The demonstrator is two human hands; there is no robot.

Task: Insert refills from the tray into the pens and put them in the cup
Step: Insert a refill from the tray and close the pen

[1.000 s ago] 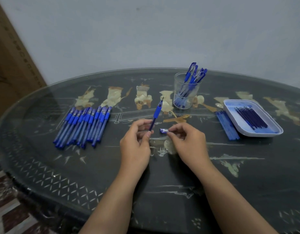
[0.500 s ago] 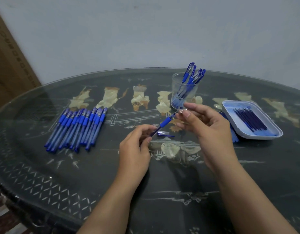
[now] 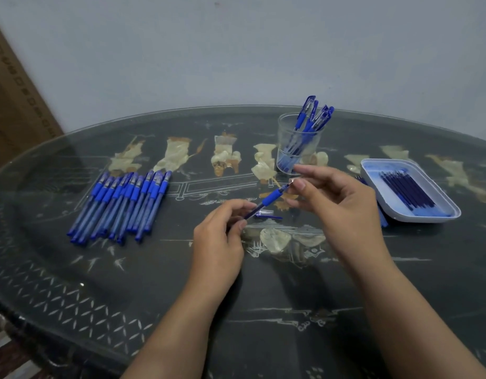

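**Change noted.** A second ago the right grip point(image 3: 337, 203) was low at the desk point(image 3: 263, 310), beside the loose cap point(image 3: 265, 213), and the pen point(image 3: 270, 199) stood steeply in the left grip point(image 3: 217, 239). The right grip has since left the cap on the desk and risen to the pen's nose. The pen now lies at a shallow slant between the two grips.

**Grip state.** The left grip pinches the rear of the barrel between thumb and fingers. The right grip pinches the metal tip with its fingertips point(image 3: 299, 184), and its other fingers are loosely spread.

**Meaning for the task.** In my judgement the cap stage is done and the nose end is now being worked, probably to open or close the barrel. The cup stage has not begun for this pen.

**Condition of the pen.** It has a blue rubber sleeve behind the tip and a tinted see-through barrel. It is uncapped and held clear of the desk. Whether a refill sits inside cannot be told.

**Surroundings, near to far.**
- The cap lies just under the pen, between the two grips.
- A row of pens point(image 3: 121, 206) lies well to the left of the left grip, side by side.
- The tray point(image 3: 427, 218) sits to the right of the right grip, with dark refills point(image 3: 405, 187) lying together in it.
- The clear cup point(image 3: 288, 157) stands upright just beyond the right grip's fingertips, with several capped pens leaning in it.
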